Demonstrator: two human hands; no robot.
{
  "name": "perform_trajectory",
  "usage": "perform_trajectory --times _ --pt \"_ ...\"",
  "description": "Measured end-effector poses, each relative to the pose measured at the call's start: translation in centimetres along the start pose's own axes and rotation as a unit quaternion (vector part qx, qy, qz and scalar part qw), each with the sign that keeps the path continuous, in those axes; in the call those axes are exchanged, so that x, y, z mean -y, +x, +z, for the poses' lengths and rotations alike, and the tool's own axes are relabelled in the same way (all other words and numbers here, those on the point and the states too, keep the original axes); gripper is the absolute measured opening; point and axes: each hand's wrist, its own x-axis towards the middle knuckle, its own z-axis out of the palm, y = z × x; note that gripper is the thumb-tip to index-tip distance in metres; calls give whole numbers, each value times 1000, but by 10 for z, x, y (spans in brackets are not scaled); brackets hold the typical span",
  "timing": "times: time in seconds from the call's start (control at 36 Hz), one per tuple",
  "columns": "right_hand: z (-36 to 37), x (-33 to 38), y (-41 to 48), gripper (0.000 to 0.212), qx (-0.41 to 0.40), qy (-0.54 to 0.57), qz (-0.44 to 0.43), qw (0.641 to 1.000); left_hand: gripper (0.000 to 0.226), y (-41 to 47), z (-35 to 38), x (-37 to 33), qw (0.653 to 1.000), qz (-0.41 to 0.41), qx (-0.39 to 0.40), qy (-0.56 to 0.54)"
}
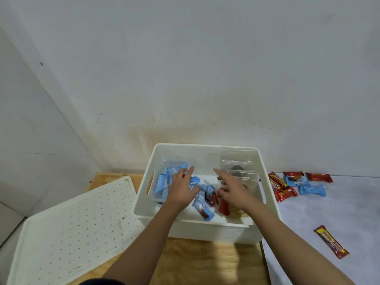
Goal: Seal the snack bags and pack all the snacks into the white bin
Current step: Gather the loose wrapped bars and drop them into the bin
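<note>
The white bin [207, 228] stands on a wooden board, with both my hands inside it. A clear bag of blue-wrapped snacks [164, 179] lies at the bin's left, and my left hand [183, 187] rests on it with fingers straight. My right hand [232, 187] hovers open with straight fingers over loose blue snacks [202, 206] and red snacks [224, 206] on the bin floor. A clear zip bag [238, 167] with something dark inside leans against the bin's back right wall, just beyond my right fingertips.
A perforated white lid [67, 229] lies at the left of the bin. On the grey surface to the right lie several red and blue snacks [296, 185] and one long red bar [331, 241]. A wall rises close behind.
</note>
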Motion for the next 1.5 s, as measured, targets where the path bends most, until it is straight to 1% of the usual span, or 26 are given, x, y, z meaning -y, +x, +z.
perform_trajectory --times 0.08,0.19,0.25,0.36,0.44,0.5,0.58,0.64,0.72,0.81,0.86,0.92,1.0,1.06,1.11,1.22,1.28,1.33,1.39,1.44,1.5 --pt "-4 -2 0 68 -2 -9 16 1000 78 5 -1 -1 998 4 22 56" --pt "-21 -11 -10 62 -28 13 23 999 80 15 1 -18 998 39 8 45" --pt "-36 -19 -20 58 -63 16 9 998 76 20 5 -37 998 67 -6 17" --pt "-73 -47 -43 48 -171 8 -5 985 64 24 19 -95 987 136 -43 -68" --pt "-100 -82 -65 45 -225 26 26 974 54 17 40 -148 973 177 -65 -133" --pt "-113 -110 -84 44 -250 36 53 966 49 10 58 -182 962 210 -80 -156" --pt "-116 -154 -117 46 -274 43 108 955 41 -6 95 -217 955 242 -60 -158" --pt "-109 -183 -138 50 -261 47 156 951 39 -16 126 -227 956 246 -38 -156" --pt "-88 -221 -166 60 -200 29 207 957 44 -22 167 -233 963 242 -24 -113" --pt "-67 -249 -180 66 -163 -16 212 963 42 -25 190 -242 977 162 -24 -138" --pt "-56 -264 -182 66 -141 -50 211 966 45 -29 211 -240 985 125 -17 -119" --pt "-51 -277 -178 64 -110 -98 215 965 50 -34 234 -231 991 87 10 -102" --pt "-52 -292 -170 70 -102 -150 199 963 60 -31 267 -213 998 32 46 -28" --pt "-54 -302 -163 67 -125 -171 188 959 68 -24 284 -201 997 16 60 46" --pt "-58 -309 -156 65 -140 -184 183 956 73 -14 297 -192 994 20 52 92" --pt "-68 -325 -133 67 -163 -201 139 956 74 9 314 -180 985 55 -29 160" --pt "-73 -334 -118 68 -167 -222 110 954 71 20 319 -180 984 80 -48 155" --pt "-80 -342 -101 67 -170 -243 83 951 72 34 320 -184 979 121 -66 150" --pt "-86 -350 -84 64 -172 -252 61 950 71 49 320 -190 974 150 -71 154" --pt "-92 -356 -69 64 -172 -256 46 950 68 63 321 -193 973 152 -77 154" --pt "-99 -359 -56 65 -173 -255 32 951 66 75 322 -194 976 134 -82 151"
